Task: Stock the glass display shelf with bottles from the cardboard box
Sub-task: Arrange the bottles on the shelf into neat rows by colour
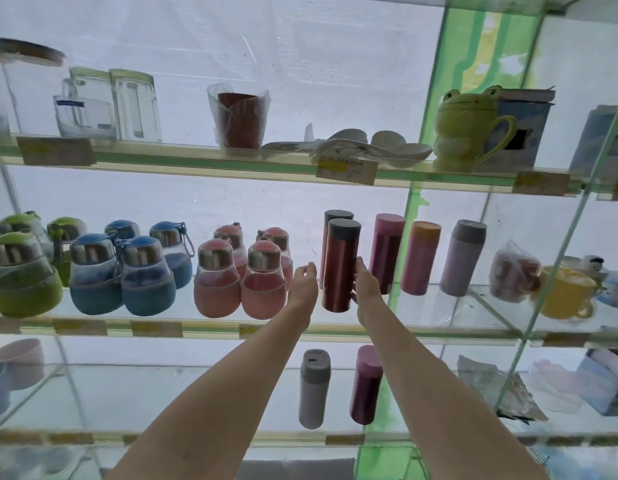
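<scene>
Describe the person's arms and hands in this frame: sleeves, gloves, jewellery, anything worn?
Both forearms are bare as far as the bottom edge of the frame: no sleeves in view. The left hand and right hand are ungloved. No watch, bracelet or ring shows on either wrist or the visible fingers. No markings visible.

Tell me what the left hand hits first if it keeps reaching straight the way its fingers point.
Probably nothing on the shelf: the left hand points up and back into the gap between the pink bottles and the red flask. Depth is unclear, but the way looks free to the back panel.

glass shelf [210,329] | round bottles [215,282] | tall flasks [340,266]
</scene>
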